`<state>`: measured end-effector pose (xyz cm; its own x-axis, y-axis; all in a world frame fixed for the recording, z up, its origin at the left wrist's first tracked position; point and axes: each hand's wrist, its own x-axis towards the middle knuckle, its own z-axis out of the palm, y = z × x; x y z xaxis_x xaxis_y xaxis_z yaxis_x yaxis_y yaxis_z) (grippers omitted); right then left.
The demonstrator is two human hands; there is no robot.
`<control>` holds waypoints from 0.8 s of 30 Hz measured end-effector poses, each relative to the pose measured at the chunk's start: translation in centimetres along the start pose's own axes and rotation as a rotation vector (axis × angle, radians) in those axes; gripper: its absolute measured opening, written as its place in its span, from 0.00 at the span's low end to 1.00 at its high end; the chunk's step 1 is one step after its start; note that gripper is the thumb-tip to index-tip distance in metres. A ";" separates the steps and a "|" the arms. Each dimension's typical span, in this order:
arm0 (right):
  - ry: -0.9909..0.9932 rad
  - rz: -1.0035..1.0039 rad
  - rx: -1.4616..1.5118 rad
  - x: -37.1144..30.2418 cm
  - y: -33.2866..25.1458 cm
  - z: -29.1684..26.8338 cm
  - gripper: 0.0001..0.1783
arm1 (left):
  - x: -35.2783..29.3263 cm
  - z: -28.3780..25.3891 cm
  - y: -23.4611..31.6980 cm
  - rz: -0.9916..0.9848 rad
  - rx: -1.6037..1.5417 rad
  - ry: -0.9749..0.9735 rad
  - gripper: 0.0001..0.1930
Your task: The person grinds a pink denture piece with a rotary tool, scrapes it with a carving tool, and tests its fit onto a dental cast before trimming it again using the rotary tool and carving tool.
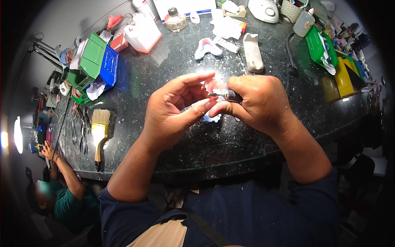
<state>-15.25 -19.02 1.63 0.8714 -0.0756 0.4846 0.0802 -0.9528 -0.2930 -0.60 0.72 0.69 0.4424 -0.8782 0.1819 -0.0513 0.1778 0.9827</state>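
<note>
My left hand (175,109) holds a small pink dental piece (212,85) between fingertips and thumb, over the dark stone worktop (173,66). My right hand (257,103) grips a dark rotary handpiece (230,95), and its metal tip touches the pink piece. Both hands meet at the middle of the view. White dust lies on the worktop under them. Most of the pink piece is hidden by my fingers.
A paintbrush (100,131) and pliers (80,131) lie at the left. Green and blue bins (96,61) stand behind them. A white jug (143,33), a pink-and-white dental cast (207,46) and a white block (252,51) sit farther back. Green and yellow bins (335,61) stand at right. Another person (61,193) works lower left.
</note>
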 end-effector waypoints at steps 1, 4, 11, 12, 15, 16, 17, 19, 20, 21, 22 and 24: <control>-0.009 0.013 0.001 0.0 0.0 -0.1 0.35 | 0.0 0.0 -0.1 0.000 0.000 0.000 0.27; -0.017 0.023 0.000 0.1 0.0 -0.1 0.35 | -0.1 -0.2 -0.2 0.025 0.008 0.002 0.27; -0.011 0.004 -0.005 -0.1 0.0 0.0 0.34 | -0.1 0.0 0.1 0.022 0.023 0.001 0.26; -0.011 0.004 -0.005 -0.1 0.0 0.0 0.34 | -0.1 0.0 0.1 0.016 0.030 0.003 0.26; -0.015 0.003 -0.008 0.0 -0.1 0.0 0.34 | 0.0 0.0 0.1 0.024 0.024 0.010 0.26; 0.003 -0.006 -0.014 -0.1 -0.1 0.1 0.34 | 0.0 0.0 0.0 0.024 0.025 0.010 0.26; 0.020 -0.013 -0.019 -0.1 -0.1 0.2 0.34 | 0.0 -0.1 -0.2 0.028 0.019 0.007 0.26; -0.005 0.007 -0.018 -0.1 -0.1 -0.1 0.34 | 0.0 -0.1 -0.2 0.031 0.014 0.003 0.26; -0.031 0.026 -0.018 -0.1 -0.1 -0.2 0.34 | 0.0 -0.1 -0.1 0.028 0.022 0.007 0.26; -0.031 0.026 -0.018 -0.1 -0.1 -0.2 0.34 | 0.0 -0.1 0.0 0.025 0.030 0.012 0.26; -0.028 0.021 -0.019 -0.1 -0.1 -0.1 0.34 | 0.0 -0.1 0.0 0.025 0.030 0.012 0.26; -0.024 0.016 -0.020 0.0 -0.2 -0.1 0.33 | 0.0 -0.2 0.0 0.018 0.050 0.007 0.26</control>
<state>-15.32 -18.90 1.75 0.8837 -0.0838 0.4604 0.0568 -0.9573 -0.2833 -0.44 0.82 0.67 0.4468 -0.8720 0.2000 -0.1043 0.1712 0.9797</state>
